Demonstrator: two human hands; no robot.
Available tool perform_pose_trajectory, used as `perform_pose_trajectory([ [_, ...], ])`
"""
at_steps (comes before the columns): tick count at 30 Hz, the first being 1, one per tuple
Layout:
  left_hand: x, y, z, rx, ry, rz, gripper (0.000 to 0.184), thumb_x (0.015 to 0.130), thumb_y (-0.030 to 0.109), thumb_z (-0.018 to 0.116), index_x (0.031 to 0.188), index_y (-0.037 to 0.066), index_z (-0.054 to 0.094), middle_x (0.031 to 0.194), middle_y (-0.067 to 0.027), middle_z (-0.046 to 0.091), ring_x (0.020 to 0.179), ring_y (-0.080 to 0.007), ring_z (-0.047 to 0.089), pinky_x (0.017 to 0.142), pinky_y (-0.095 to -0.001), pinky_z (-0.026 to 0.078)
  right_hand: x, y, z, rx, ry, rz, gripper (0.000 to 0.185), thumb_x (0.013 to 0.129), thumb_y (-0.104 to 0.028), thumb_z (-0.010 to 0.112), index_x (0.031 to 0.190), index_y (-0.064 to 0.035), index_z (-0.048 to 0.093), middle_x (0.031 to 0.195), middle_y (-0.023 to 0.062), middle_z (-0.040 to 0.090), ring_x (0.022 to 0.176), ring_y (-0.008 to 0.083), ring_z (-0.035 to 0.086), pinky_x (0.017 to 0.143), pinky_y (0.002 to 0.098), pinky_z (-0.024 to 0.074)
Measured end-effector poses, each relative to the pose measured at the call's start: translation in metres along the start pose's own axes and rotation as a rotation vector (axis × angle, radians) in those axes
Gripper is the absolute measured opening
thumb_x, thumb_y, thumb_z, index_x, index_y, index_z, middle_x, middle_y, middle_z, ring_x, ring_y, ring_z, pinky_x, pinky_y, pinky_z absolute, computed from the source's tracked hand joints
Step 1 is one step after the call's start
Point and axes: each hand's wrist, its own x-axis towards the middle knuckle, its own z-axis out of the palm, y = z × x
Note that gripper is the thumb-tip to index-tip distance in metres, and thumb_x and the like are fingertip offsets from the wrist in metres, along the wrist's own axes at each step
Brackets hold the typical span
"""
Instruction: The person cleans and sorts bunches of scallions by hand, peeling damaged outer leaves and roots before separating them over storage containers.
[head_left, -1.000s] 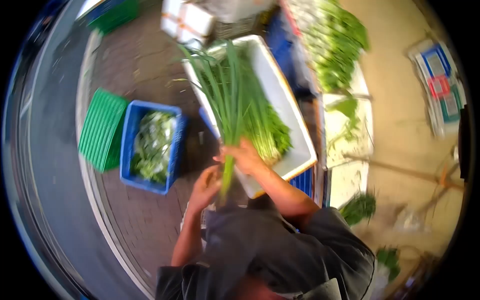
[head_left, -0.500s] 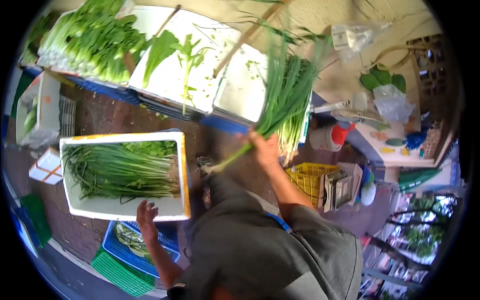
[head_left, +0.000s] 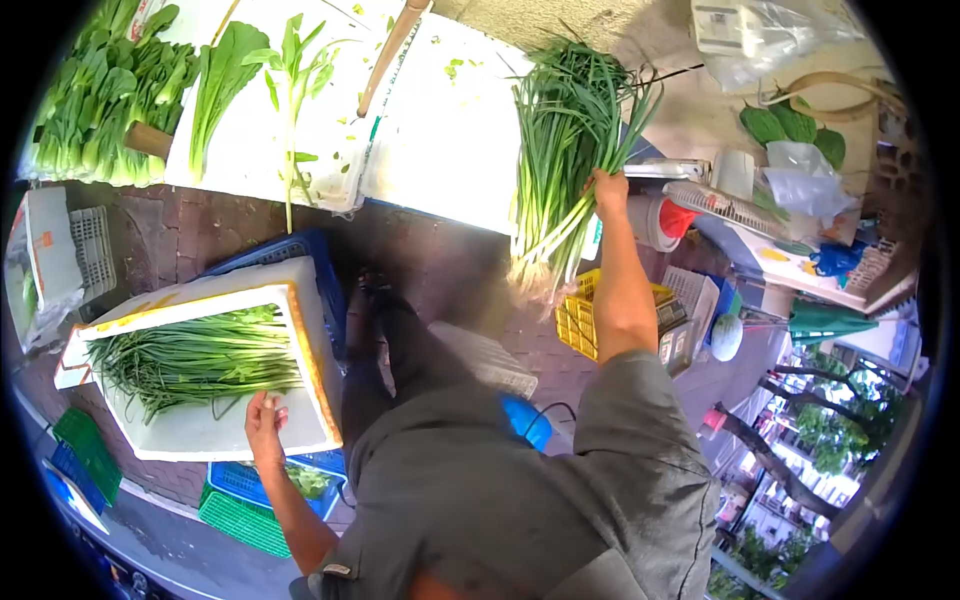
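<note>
My right hand (head_left: 609, 193) is closed around the stalks of a handful of green onions at the right side of a pile of green onions (head_left: 572, 140). Their leaves point toward the wall, and the pale, rooted ends hang over the near edge of the white foam surface (head_left: 450, 130). My left hand (head_left: 266, 425), fingers loosely bent and apart, holds nothing visible. It is by the near rim of a white foam box (head_left: 318, 395), where more green onions (head_left: 200, 355) lie with their roots toward me.
Leafy greens (head_left: 110, 100) cover the far left of the stand. A wooden stick (head_left: 392, 55) crosses the foam. Under the right arm stands a yellow crate (head_left: 578, 325); a red scoop (head_left: 676, 217) and a fan (head_left: 735, 215) are further right. Blue and green baskets (head_left: 245, 520) sit below the foam box.
My right hand has moved right and away from me, bringing the handful of green onions onto the pile. My left hand has shifted slightly left. The view has turned, and the foam box looks tilted.
</note>
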Motion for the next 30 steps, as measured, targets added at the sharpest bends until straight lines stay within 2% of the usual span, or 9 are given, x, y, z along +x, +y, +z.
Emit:
perform_pose_trajectory([
  [12,0.022,-0.029,-0.007,-0.053,0.075,-0.021,0.045,0.095,0.030,0.064,0.131,0.006,0.054,0.104,-0.0069,0.064,0.080,-0.0144,0.062,0.073,-0.0271,0.051,0.022,0.022,0.033,-0.867,-0.006,-0.020,0.051,0.084,-0.032,0.072,0.107,0.0114,0.059,0.102,0.0316,0.065,0.092,0.0401,0.066,0.079,0.0462,0.0515],
  [15,0.023,-0.046,-0.009,-0.132,0.165,-0.064,0.044,0.094,0.028,0.065,0.129,0.003,0.055,0.104,-0.0064,0.065,0.083,-0.0153,0.063,0.074,-0.0282,0.052,0.013,0.013,0.032,-1.538,-0.132,-0.501,0.058,0.092,-0.050,0.057,0.103,0.0072,0.064,0.106,0.0305,0.065,0.098,0.0466,0.062,0.084,0.0514,0.0493],
  [17,0.027,-0.060,-0.006,-0.206,0.194,-0.070,0.043,0.093,0.028,0.067,0.126,0.003,0.056,0.102,-0.0051,0.066,0.081,-0.0149,0.064,0.072,-0.0281,0.053,-0.026,-0.015,0.045,-0.992,0.071,-0.491,0.058,0.092,-0.047,0.058,0.112,0.0082,0.060,0.113,0.0310,0.063,0.101,0.0471,0.060,0.088,0.0515,0.0481],
  [18,0.029,-0.068,-0.003,-0.255,0.213,-0.078,0.042,0.093,0.028,0.067,0.125,0.003,0.057,0.100,-0.0044,0.066,0.080,-0.0146,0.064,0.070,-0.0280,0.053,-0.023,-0.007,0.042,-1.086,0.130,-0.533,0.063,0.092,-0.044,0.059,0.121,0.0124,0.055,0.117,0.0336,0.060,0.103,0.0478,0.059,0.090,0.0512,0.0474],
  [19,0.032,-0.075,-0.004,-0.301,0.222,-0.086,0.041,0.093,0.027,0.068,0.123,0.002,0.058,0.099,-0.0038,0.066,0.079,-0.0144,0.064,0.069,-0.0279,0.054,-0.001,0.026,0.038,-1.059,0.223,-0.869,0.068,0.092,-0.041,0.061,0.126,0.0166,0.051,0.119,0.0369,0.057,0.102,0.0506,0.059,0.092,0.0513,0.0466],
  [22,0.049,-0.080,0.008,-0.531,0.327,-0.180,0.035,0.093,0.019,0.062,0.124,0.003,0.058,0.096,-0.0050,0.066,0.078,-0.0163,0.064,0.066,-0.0292,0.053,-0.070,0.012,0.086,-0.722,-0.098,-0.736,0.046,0.098,-0.019,0.060,0.130,0.0123,0.052,0.115,0.0233,0.059,0.095,0.0229,0.059,0.082,0.0315,0.0491],
  [24,0.070,-0.103,0.011,-0.628,0.263,-0.183,0.044,0.094,0.019,0.062,0.132,0.003,0.048,0.094,-0.0079,0.064,0.074,-0.0170,0.063,0.064,-0.0316,0.055,-0.135,0.007,0.130,-0.511,-0.369,-0.866,0.039,0.098,-0.013,0.056,0.130,0.0084,0.051,0.120,0.0185,0.054,0.095,0.0216,0.059,0.085,0.0327,0.0496],
  [26,0.110,-0.141,0.017,-0.586,0.205,-0.158,0.046,0.093,0.021,0.063,0.132,0.002,0.048,0.095,-0.0087,0.064,0.073,-0.0192,0.063,0.062,-0.0328,0.055,-0.219,-0.013,0.182,-0.390,-0.624,-0.651,0.033,0.098,-0.007,0.056,0.128,0.0047,0.052,0.122,0.0144,0.054,0.099,0.0177,0.057,0.085,0.0300,0.0484],
  [30,0.229,-0.240,0.046,0.126,0.334,0.023,0.049,0.093,0.027,0.062,0.132,0.002,0.048,0.099,-0.0101,0.065,0.075,-0.0243,0.064,0.060,-0.0364,0.054,-0.340,-0.034,0.240,-0.281,-1.090,-0.725,0.030,0.095,-0.003,0.059,0.124,0.0034,0.054,0.127,0.0124,0.052,0.104,0.0170,0.055,0.085,0.0267,0.0469],
])
